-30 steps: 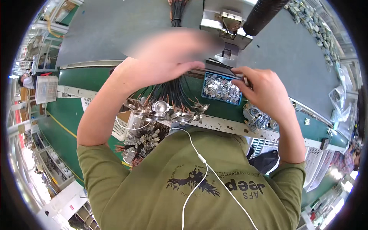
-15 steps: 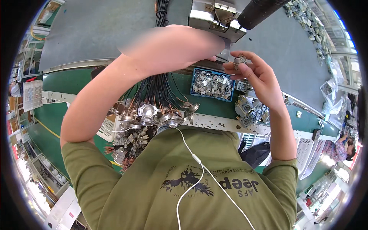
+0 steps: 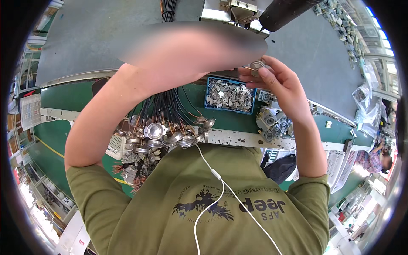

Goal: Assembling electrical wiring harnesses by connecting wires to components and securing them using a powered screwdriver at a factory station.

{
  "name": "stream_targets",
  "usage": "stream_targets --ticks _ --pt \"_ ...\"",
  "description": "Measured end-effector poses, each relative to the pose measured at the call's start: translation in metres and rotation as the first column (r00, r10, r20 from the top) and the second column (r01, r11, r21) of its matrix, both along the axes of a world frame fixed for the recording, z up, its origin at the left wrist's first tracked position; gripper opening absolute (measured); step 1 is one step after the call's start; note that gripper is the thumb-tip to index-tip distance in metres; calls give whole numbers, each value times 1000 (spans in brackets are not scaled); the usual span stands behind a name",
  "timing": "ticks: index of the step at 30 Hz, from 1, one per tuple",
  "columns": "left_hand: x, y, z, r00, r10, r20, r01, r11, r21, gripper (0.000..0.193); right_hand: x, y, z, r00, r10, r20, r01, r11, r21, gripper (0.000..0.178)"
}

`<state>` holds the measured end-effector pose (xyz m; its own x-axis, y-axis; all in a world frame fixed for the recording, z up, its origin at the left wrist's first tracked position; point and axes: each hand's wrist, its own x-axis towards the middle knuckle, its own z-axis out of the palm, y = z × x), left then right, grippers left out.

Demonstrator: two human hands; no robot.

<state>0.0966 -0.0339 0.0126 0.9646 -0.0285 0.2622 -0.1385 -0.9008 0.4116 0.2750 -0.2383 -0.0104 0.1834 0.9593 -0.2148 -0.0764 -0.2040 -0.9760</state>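
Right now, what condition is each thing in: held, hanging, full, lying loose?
Right hand: raised, fingers pinching a small round metal part.
Left hand: blurred, state unclear.
Bundle of black wires: hanging below the left forearm, round metal caps at the ends.
Blue bin: filled with loose metal pieces.
White earphone cable: lying down the green shirt.

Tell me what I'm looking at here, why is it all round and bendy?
A camera on a person's head looks down, and its wide lens bends everything. The two arms are that person's own. The right hand pinches a small round metal part up by a machine. The left hand is blurred, so its grip is unclear. Below it hang black wires with metal caps on their ends. On the green bench sits a blue tray full of little metal pieces. A white cord runs down the green shirt.
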Motion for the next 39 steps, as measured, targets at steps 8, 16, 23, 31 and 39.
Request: stream_targets --ticks 8,16,23,31,39 --pt "2 -16 -23 997 74 0 -70 943 -324 20 -26 15 1 918 -386 -88 394 869 299 34" --pt "0 -3 -12 987 -8 160 -26 977 211 7 -1 18 10 992 -112 62 106 990 94 29" --pt "-6 1 -15 989 -42 142 7 972 236 10 -3 25 25 973 74 219 -69 997 -27 31" --pt "-2 -11 -14 993 6 120 -38 962 271 24 -25 5 9 917 -66 393 66 998 14 34" --pt "-1 -15 -15 999 7 -31 -1 979 202 22 19 -17 33 605 -198 771 -15 966 260 35"
